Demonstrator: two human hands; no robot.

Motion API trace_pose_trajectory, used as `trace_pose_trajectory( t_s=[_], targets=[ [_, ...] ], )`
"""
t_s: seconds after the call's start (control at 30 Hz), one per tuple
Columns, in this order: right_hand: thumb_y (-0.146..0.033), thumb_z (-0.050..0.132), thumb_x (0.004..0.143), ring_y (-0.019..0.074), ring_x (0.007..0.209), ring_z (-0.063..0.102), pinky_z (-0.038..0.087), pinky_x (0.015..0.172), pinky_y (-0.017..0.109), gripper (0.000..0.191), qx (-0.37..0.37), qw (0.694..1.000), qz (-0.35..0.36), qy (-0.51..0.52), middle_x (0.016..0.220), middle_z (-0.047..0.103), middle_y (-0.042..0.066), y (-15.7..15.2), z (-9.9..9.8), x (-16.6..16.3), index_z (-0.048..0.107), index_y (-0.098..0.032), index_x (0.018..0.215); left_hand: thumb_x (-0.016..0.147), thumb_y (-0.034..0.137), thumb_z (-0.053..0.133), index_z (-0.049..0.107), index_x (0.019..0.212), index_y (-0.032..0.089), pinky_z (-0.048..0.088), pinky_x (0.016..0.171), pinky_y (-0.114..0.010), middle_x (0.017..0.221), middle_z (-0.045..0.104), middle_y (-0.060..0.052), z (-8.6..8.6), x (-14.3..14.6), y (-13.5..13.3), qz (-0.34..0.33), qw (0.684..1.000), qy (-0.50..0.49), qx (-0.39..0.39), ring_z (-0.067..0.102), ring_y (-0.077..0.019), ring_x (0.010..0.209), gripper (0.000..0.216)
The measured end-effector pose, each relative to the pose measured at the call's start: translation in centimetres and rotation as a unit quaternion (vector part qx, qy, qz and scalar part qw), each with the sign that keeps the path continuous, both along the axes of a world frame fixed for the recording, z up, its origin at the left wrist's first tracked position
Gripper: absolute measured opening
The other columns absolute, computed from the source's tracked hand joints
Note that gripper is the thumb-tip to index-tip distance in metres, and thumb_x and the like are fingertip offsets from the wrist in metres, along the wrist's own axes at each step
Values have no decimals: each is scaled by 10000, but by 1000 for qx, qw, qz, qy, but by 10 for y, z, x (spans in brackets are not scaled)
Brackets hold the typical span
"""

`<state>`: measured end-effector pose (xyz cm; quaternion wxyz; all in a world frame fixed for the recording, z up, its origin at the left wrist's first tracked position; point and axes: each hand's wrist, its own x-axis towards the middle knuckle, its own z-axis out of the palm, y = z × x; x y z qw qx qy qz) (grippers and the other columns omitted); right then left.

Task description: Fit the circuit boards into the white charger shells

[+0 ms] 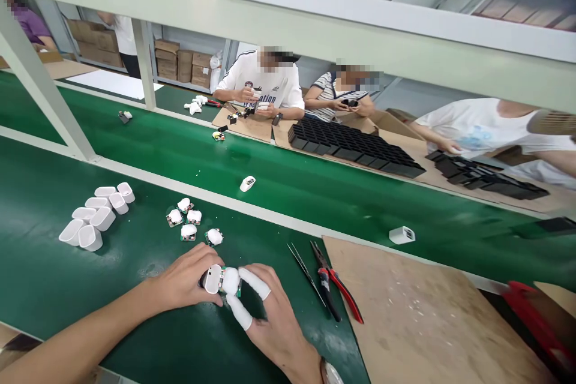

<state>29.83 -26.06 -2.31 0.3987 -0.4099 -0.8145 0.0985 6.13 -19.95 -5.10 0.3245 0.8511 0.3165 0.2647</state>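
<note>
My left hand (186,281) grips a white charger shell (212,279) on the green mat. My right hand (270,318), with white finger cots on thumb and forefinger, pinches a white plug module with a green circuit board (231,281) against the shell's open end. Both hands meet low in the middle of the view. Several more plug modules (188,219) lie just beyond my hands. A cluster of empty white shells (96,216) stands to the left.
Tweezers (306,276) and red-handled pliers (335,285) lie right of my hands, beside a brown board (427,318). A green conveyor belt (315,186) carries single chargers (402,234). Across it, three people handle black trays (355,147). A white frame post (40,90) rises at left.
</note>
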Motion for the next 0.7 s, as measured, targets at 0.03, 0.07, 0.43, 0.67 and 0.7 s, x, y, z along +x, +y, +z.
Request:
trace_pose_trajectory(
  t_s=[0.03, 0.07, 0.43, 0.67, 0.7],
  targets=[
    [-111, 658, 960, 282, 1123, 612, 593, 908, 471, 505, 6, 1000, 6, -10, 1213, 646, 140, -2, 0, -1, 496, -205, 1429, 831, 522, 847, 607, 1213, 193, 523, 865, -380, 1128, 646, -91, -3, 1, -2, 7, 999, 5, 40, 596, -262, 1014, 558],
    [-102, 653, 961, 286, 1135, 608, 592, 915, 474, 503, 16, 1000, 11, -19, 1225, 643, 148, -3, 0, -2, 496, -194, 1430, 860, 524, 820, 599, 1222, 187, 518, 858, -388, 1118, 640, -95, -6, 2, -3, 12, 997, 11, 76, 586, -258, 988, 541],
    [-3, 588, 917, 347, 1219, 544, 586, 954, 547, 382, 69, 992, 37, -99, 1323, 595, 192, -3, -7, -4, 546, -145, 1269, 960, 565, 680, 510, 1362, 156, 525, 842, -400, 1145, 627, -118, -1, 2, -3, 11, 986, 37, 159, 580, -261, 966, 598],
    [-7, 555, 896, 366, 1223, 522, 578, 965, 568, 321, 36, 986, 47, -154, 1338, 561, 190, -2, -6, -5, 586, -145, 1184, 970, 530, 685, 559, 1271, 166, 514, 831, -398, 1098, 624, -98, -2, 2, -3, 5, 989, 38, 145, 565, -257, 947, 488],
    [-14, 556, 903, 368, 1223, 522, 578, 964, 567, 308, 33, 985, 48, -160, 1339, 561, 191, -3, -5, -5, 594, -143, 1179, 968, 528, 689, 562, 1262, 170, 513, 833, -400, 1096, 623, -96, -3, 2, -3, 4, 989, 41, 140, 563, -257, 946, 480]
  ],
)
